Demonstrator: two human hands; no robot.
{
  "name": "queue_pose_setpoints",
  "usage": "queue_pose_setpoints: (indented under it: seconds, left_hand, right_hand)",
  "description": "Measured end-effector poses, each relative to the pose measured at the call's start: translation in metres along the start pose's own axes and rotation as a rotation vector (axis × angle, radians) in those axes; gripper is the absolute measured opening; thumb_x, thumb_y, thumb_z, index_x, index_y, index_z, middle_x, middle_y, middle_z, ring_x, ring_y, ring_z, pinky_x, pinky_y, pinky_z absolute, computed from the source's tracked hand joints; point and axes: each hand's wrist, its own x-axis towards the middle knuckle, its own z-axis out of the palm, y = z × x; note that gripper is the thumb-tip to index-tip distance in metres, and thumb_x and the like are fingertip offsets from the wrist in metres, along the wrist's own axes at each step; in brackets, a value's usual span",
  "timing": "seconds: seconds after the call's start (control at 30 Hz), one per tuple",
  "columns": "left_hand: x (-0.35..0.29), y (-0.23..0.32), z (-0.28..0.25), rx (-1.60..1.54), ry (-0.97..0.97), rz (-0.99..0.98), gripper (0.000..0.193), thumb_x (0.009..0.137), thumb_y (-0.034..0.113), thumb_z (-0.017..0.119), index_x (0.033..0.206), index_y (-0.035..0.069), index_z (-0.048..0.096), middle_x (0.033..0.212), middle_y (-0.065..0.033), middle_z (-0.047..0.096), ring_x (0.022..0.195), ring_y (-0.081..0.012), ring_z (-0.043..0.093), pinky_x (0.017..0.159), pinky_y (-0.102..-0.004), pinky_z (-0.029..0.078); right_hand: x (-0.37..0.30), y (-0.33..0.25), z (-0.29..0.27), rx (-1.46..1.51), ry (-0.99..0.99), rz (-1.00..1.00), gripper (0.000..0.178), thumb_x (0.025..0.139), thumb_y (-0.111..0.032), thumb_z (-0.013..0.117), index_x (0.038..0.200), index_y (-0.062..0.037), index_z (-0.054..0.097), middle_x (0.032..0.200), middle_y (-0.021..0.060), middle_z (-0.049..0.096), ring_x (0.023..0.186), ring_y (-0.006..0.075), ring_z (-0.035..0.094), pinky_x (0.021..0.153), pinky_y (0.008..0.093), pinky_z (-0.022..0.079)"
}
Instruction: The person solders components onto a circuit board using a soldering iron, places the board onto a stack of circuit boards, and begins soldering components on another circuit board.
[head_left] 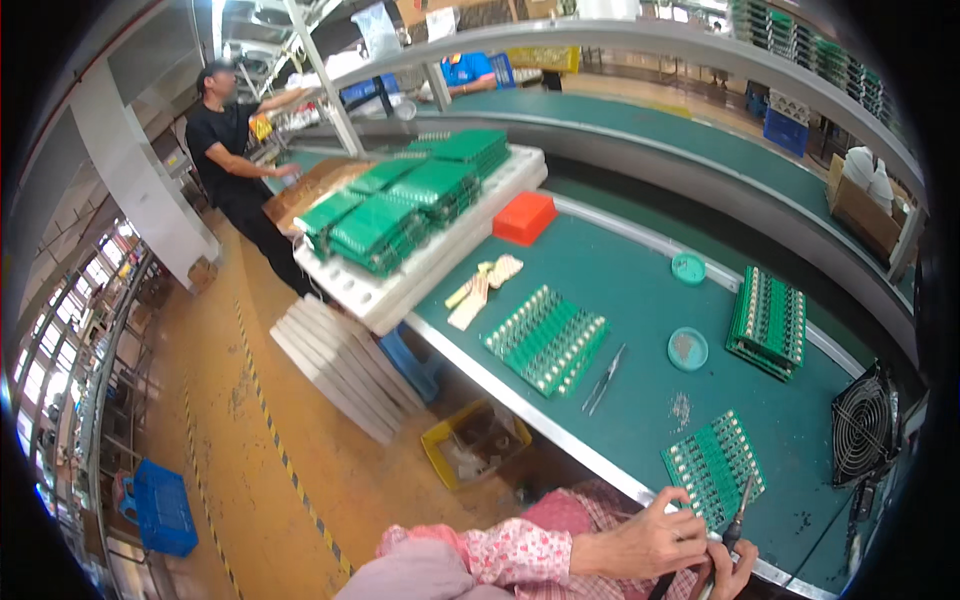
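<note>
A green circuit board [712, 462] with rows of small pale parts lies near the front edge of the bench. My left hand [645, 540], in a pink patterned sleeve, is at the board's near left corner with its fingers curled; whatever they pinch is hidden. Just right of it, my right hand [735, 572] grips a soldering iron [738, 522], its tip pointing up over the board's right side. Beyond the board is a small heap of tiny metal parts [680, 410]. Tweezers [605, 380] lie to the left of that heap.
Stacked boards [768, 322] stand at right, a black fan [862, 425] beyond my hands. Round teal dishes [688, 349], more boards [548, 340], a cloth [485, 288] and a red box [524, 218] lie on the bench. A white foam tray [385, 310] carries board stacks. A person [235, 150] stands far left.
</note>
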Motion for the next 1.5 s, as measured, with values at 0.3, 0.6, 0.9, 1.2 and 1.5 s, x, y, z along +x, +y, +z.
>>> queue_pose_setpoints:
  seconds: [0.3, 0.6, 0.9, 1.2, 1.5]
  left_hand:
    - [-0.004, -0.006, 0.006, 0.04, -0.091, 0.018, 0.019, 0.08, 0.023, 0.071, 0.076, 0.012, 0.056, 0.073, 0.0022, 0.05, 0.075, -0.0155, 0.056, 0.095, -0.0448, 0.038]
    - [-0.018, -0.016, -0.001, -0.024, -0.127, -0.233, 0.013, 0.077, 0.005, 0.07, 0.076, 0.01, 0.059, 0.087, 0.0001, 0.065, 0.083, -0.0183, 0.063, 0.092, -0.0428, 0.038]
    - [-0.02, -0.015, 0.008, -0.065, -0.099, -0.223, 0.013, 0.073, 0.001, 0.068, 0.074, 0.007, 0.057, 0.096, -0.0042, 0.067, 0.097, -0.0233, 0.064, 0.091, -0.043, 0.038]
    - [-0.023, -0.016, 0.014, -0.033, -0.106, -0.209, 0.016, 0.071, 0.002, 0.07, 0.073, 0.009, 0.055, 0.101, -0.0049, 0.066, 0.101, -0.0246, 0.063, 0.092, -0.0422, 0.035]
    - [-0.022, -0.016, 0.017, -0.018, -0.1, -0.222, 0.017, 0.071, 0.004, 0.071, 0.074, 0.009, 0.055, 0.101, -0.0047, 0.065, 0.098, -0.0239, 0.062, 0.092, -0.0423, 0.034]
  right_hand:
    - [-0.011, -0.006, -0.011, -0.181, 0.169, 0.227, 0.032, 0.052, -0.008, 0.075, 0.083, -0.0114, 0.076, 0.09, 0.0123, 0.056, 0.084, 0.0319, 0.059, 0.069, 0.0387, 0.047]
    - [-0.005, -0.019, -0.016, 0.082, 0.434, 0.185, 0.011, 0.087, -0.01, 0.068, 0.092, -0.0025, 0.062, 0.068, 0.0086, 0.067, 0.055, 0.0187, 0.061, 0.053, 0.0291, 0.048]
    - [-0.003, -0.025, -0.015, 0.237, 0.4, 0.073, 0.008, 0.083, -0.006, 0.065, 0.087, 0.0001, 0.06, 0.058, 0.0067, 0.062, 0.044, 0.0159, 0.057, 0.044, 0.0284, 0.045]
    - [-0.003, -0.027, -0.013, 0.151, 0.317, -0.071, 0.011, 0.08, -0.003, 0.066, 0.089, -0.0001, 0.061, 0.059, 0.0064, 0.062, 0.046, 0.0178, 0.059, 0.044, 0.0285, 0.047]
    - [-0.006, -0.026, -0.009, 0.151, 0.288, -0.055, 0.011, 0.078, -0.004, 0.067, 0.088, -0.0007, 0.062, 0.058, 0.0056, 0.061, 0.045, 0.018, 0.058, 0.044, 0.0288, 0.046]
